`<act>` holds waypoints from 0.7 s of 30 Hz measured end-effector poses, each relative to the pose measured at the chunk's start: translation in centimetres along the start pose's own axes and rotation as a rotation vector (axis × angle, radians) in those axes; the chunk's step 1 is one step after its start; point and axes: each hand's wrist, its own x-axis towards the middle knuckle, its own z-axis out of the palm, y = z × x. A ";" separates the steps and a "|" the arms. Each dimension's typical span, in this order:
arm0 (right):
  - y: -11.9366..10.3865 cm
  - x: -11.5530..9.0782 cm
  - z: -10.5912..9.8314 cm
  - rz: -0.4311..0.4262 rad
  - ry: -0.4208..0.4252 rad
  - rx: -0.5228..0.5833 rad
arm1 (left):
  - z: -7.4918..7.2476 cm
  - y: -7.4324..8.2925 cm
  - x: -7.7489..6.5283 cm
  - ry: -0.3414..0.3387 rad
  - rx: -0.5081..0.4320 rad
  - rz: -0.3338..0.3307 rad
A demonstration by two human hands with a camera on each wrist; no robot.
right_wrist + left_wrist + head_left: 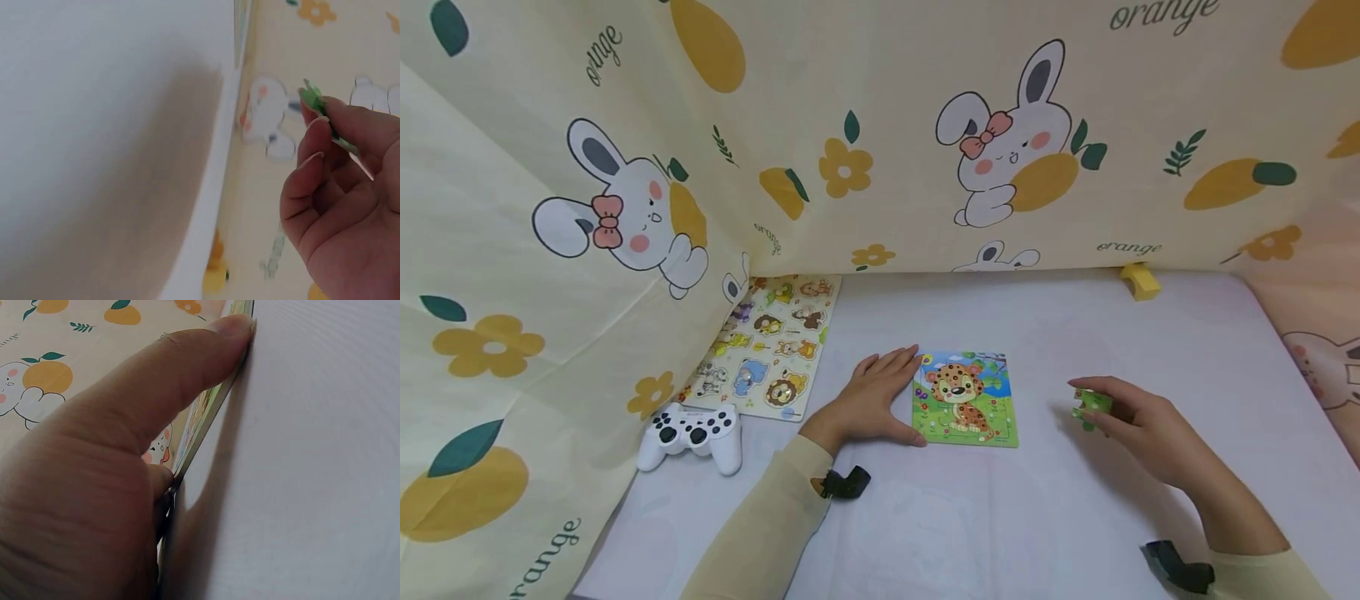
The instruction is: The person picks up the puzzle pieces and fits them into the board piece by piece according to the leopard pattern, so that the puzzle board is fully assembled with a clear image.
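A square leopard jigsaw puzzle (965, 400) lies flat on the white table, its spotted cub on green grass under blue sky. Along its left edge rests my left hand (874, 398), fingers extended, the thumb touching the lower left corner. From the left wrist view, the thumb (206, 353) lies against the puzzle's thin edge. To the right of the puzzle, my right hand (1138, 421) pinches a small green puzzle piece (1095, 400) between thumb and fingers, above the table. The right wrist view shows this piece (312, 99) nearly edge-on, so its printed face is mostly hidden.
A white game controller (692, 435) lies left of my left forearm. Behind it is an animal picture board (775, 350), partly covered by the patterned cloth (850, 225) hanging at the back and left. A yellow block (1141, 282) sits at the far edge.
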 end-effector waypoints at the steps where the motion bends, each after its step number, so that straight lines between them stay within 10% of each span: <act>1: -0.3 0.4 0.4 -0.010 0.005 0.008 | 0.0 0.0 0.0 0.001 -0.001 0.000; 10: -2.5 3.8 3.6 -0.180 0.052 0.152 | 0.1 -0.1 0.0 0.005 0.007 0.011; 21: -4.9 6.8 6.2 -0.238 -0.113 0.342 | -0.1 0.0 -0.1 -0.002 0.018 0.008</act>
